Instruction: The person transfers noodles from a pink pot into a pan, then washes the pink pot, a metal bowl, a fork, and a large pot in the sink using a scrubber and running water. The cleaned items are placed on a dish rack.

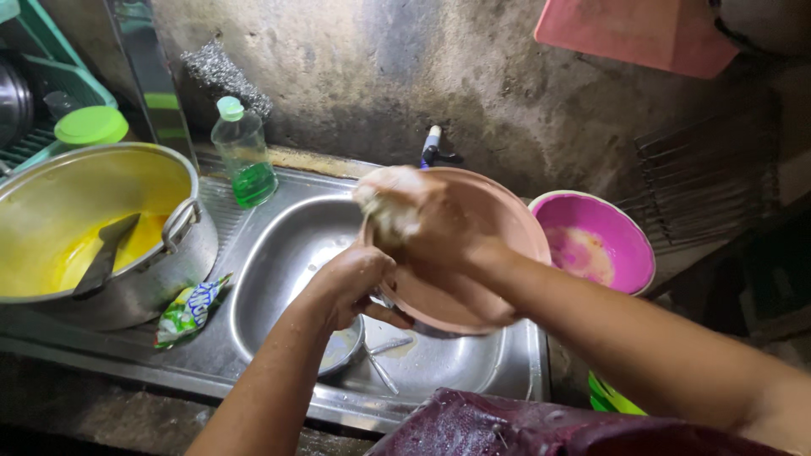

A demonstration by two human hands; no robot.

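Over the steel sink [279, 253], your left hand [351, 283] clamped the lower rim of the round pink plastic bowl [498, 228] — light, stiff, likely soapy-slick, best gripped at the rim — while your right hand [414, 211], closed on something foamy, scrubbed inside.

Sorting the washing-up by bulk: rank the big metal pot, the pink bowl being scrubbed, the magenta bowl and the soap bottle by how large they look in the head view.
1. Metal pot, cut off by the frame edge.
2. Pink bowl, held nearer the camera, so unsure.
3. Magenta bowl, partly hidden behind the pink one.
4. Soap bottle, clearly smallest.
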